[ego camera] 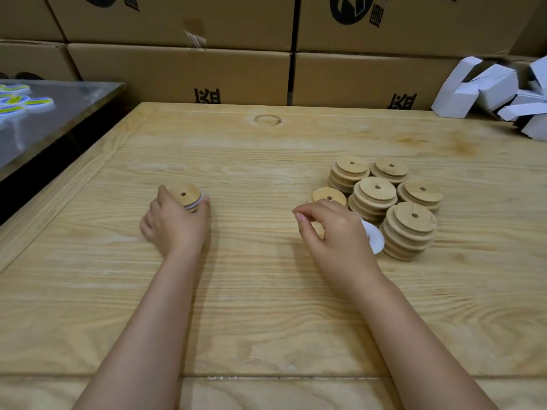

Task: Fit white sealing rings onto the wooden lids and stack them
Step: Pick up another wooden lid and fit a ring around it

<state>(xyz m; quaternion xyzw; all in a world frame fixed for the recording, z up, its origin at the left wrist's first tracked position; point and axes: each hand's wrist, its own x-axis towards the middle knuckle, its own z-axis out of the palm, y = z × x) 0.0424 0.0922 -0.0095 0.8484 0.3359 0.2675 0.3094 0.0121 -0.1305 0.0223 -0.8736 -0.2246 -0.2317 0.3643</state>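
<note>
1. Wooden lid (185, 194), the one I'm working on, sits in my left hand (173, 223) at the left of the table (266, 306). My thumb is on its far edge and my fingers are curled round the near and right edge.
2. A white sealing ring (197, 204) shows as a pale lip under that lid's right edge.
3. I judge the lid light, stiff and smooth. The rim is the sound place to hold it, because the flat face with its small centre hole gives my fingers nothing to catch.
4. The ring looks thin and soft, so I expect it to stretch and to roll or twist if pushed from one side only. It should be worked round the stepped part bit by bit.
5. My right hand (334, 232) hangs near the stacks (373, 196) with its fingers curled and the thumb and forefinger tips close together. A second white ring (375, 239) peeks out from behind it, touching or just beside the nearest stack. I cannot tell whether I am holding it or it is lying on the wood.
6. My left hand hides the lid's near side and underside, so I cannot tell if the ring is seated all the way round.
7. A single lid (329, 196) is half covered by my right knuckles. The lower lids in each stack show only their edges, and I see no white on them.
</note>
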